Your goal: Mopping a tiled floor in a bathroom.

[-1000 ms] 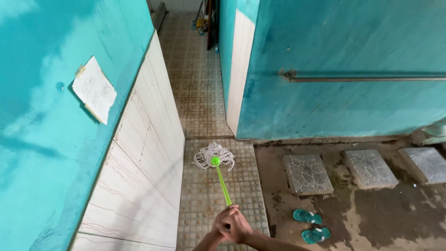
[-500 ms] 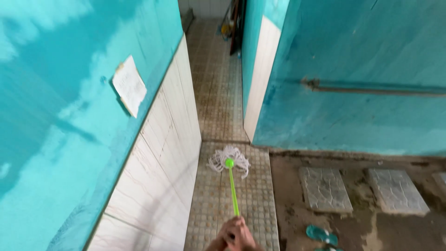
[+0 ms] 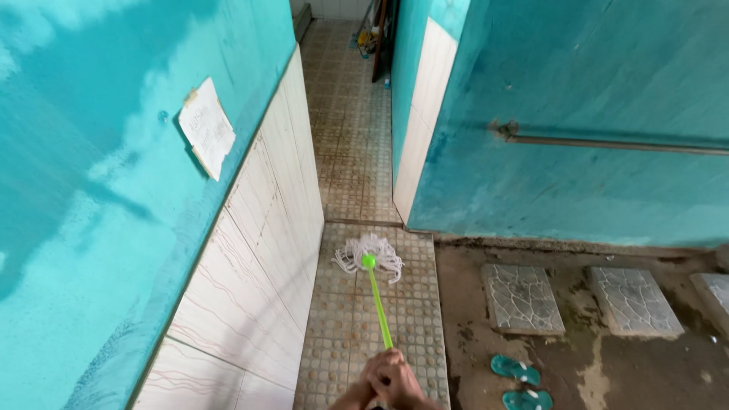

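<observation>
While I am clasping both hands around the green mop handle, its white strings are spreading flat on the tiled floor near the step's edge.

Even soft daylight, no hard shadows, faint sheen on white wall tiles, wide-angle bending at edges, slight softness overall, far corridor dimmer.

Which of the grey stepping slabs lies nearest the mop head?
The leftmost slab, just right of the tiled strip; the other two sit farther right from the mop head.
</observation>
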